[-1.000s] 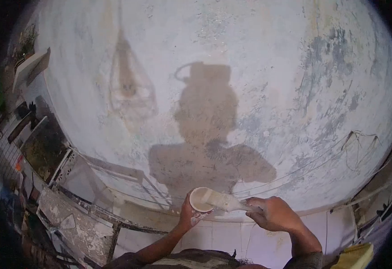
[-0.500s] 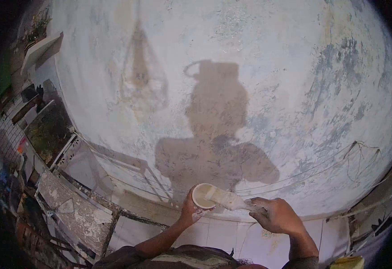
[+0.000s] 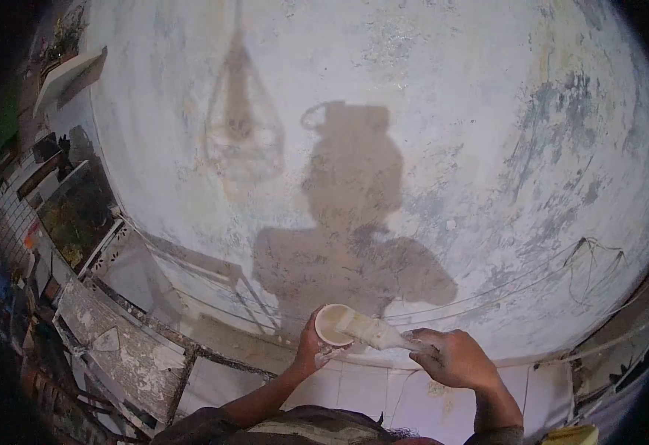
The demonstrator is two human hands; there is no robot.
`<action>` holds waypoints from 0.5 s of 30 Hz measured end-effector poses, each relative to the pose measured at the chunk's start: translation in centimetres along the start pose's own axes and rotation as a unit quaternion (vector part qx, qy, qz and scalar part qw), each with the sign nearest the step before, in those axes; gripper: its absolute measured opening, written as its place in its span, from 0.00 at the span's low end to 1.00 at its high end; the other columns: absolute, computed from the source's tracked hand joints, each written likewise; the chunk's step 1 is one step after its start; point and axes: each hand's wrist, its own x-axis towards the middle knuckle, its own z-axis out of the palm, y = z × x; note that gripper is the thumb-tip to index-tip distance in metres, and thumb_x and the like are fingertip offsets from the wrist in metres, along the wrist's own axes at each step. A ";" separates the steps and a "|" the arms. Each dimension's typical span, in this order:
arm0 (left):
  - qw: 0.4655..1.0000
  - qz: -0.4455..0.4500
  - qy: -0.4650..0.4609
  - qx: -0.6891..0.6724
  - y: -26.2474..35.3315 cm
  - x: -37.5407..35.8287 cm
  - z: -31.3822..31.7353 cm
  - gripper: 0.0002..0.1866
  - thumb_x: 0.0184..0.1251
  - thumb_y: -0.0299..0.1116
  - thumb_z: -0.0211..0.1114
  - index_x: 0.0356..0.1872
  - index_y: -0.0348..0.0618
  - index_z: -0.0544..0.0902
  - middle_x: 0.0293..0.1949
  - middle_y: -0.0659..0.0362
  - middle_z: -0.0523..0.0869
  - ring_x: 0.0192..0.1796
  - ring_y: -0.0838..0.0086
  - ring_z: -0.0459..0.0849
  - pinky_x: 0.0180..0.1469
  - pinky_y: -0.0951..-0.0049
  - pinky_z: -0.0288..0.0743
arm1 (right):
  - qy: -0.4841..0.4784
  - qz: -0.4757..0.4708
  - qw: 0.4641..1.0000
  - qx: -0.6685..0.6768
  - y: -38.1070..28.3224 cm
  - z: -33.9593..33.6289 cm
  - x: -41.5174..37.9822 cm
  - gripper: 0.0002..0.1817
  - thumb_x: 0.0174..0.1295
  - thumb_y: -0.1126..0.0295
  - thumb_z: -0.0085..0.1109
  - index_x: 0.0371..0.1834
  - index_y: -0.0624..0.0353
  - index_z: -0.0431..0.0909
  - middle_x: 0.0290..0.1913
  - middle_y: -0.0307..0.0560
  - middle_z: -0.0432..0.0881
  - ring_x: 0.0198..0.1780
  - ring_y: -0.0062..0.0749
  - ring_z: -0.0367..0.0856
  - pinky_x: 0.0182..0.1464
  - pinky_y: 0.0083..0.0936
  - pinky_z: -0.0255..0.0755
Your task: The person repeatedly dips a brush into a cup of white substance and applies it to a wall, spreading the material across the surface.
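My left hand (image 3: 312,351) is wrapped round a small round cup (image 3: 320,326), whose open top faces me and shows a pale inside. Whitish smears mark the fingers beneath it. A wide, pale-coated paintbrush (image 3: 375,333) lies across the cup's mouth, its bristle end over the rim and opening. Its handle runs to the right into my right hand (image 3: 450,357), which is closed round it. Both hands are low in the view, in front of a patchy white wall (image 3: 458,185) with worn, greyish areas.
A paint-spattered board (image 3: 120,348) stands at lower left, near cluttered items and a small shelf (image 3: 68,78). Thin cords (image 3: 502,293) run along the lower wall. Pale tiles (image 3: 413,404) lie below my hands, and something yellow (image 3: 573,435) shows at lower right.
The view has shifted slightly, so the wall shadows sit a little differently. Both hands keep their holds, and the brush remains over the cup with hardly any movement.
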 end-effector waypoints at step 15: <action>0.998 0.000 0.007 -0.058 -2.2 -0.2 -1.0 0.47 0.40 0.35 0.81 0.62 0.36 0.62 0.54 0.49 0.76 0.56 0.61 0.77 0.59 0.62 0.71 | -0.011 0.010 1.000 -0.012 -1.9 0.3 0.3 0.17 0.60 0.60 0.57 0.52 0.50 0.77 0.37 0.55 0.83 0.36 0.55 0.81 0.40 0.42 0.75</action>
